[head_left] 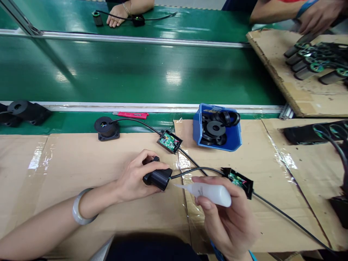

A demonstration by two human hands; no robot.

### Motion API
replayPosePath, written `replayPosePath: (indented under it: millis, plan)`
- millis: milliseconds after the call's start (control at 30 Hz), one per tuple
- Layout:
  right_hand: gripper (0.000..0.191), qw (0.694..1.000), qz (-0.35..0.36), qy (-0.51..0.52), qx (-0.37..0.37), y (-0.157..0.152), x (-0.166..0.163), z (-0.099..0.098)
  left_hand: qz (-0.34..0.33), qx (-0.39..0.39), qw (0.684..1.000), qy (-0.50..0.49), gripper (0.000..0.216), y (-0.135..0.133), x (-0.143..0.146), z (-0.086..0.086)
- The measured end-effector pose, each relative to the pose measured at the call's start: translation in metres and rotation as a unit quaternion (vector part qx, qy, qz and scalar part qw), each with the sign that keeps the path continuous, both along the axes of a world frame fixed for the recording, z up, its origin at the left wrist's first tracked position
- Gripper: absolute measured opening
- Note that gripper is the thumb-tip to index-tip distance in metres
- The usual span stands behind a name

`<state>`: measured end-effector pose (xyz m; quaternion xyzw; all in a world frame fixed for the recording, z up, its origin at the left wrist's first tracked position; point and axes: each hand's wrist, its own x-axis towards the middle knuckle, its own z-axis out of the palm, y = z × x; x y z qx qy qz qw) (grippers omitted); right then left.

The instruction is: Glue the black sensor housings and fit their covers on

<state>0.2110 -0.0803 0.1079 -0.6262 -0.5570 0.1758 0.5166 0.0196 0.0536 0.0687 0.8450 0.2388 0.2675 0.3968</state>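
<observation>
The left hand [137,174] lies on a cardboard-covered tabletop [67,163], its fingers curled over a small black housing [157,177] and pressing it down against the cardboard. A pale bangle [78,212] circles that wrist. The right hand [227,217], just right of the housing, is closed around a white squeeze bottle [209,192], held on its side with the thin nozzle pointing left, its tip very near the housing's right end; whether it touches cannot be told.

A black cable [195,169] leaves the right end of the housing and runs to a small open black case with a green circuit board [239,181], which lies right of the housing, just behind the right hand. A second cable leaves that case toward the lower right.

Behind the housing lies a second green circuit board [170,141] in its own black case, wired to a round black part [106,128] farther back and to the left. A red tool [133,115] lies behind that. Behind and right of the housing stands a blue bin [233,137] holding black rings. Farther back runs a green conveyor belt [136,72]. Across it, another person's hand [116,16] rests, and at far right a second person's hand [318,16] reaches over a cardboard sheet [274,61] of black parts.
</observation>
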Motion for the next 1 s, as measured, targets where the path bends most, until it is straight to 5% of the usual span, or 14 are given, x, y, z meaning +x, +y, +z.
replayPosePath:
  millis: [1000]
  plan:
    - [0.029,0.992,0.047,-0.116,0.030,0.011,-0.004,0.010,-0.006,0.002,1.000,0.004,0.043,0.001,-0.001,0.001]
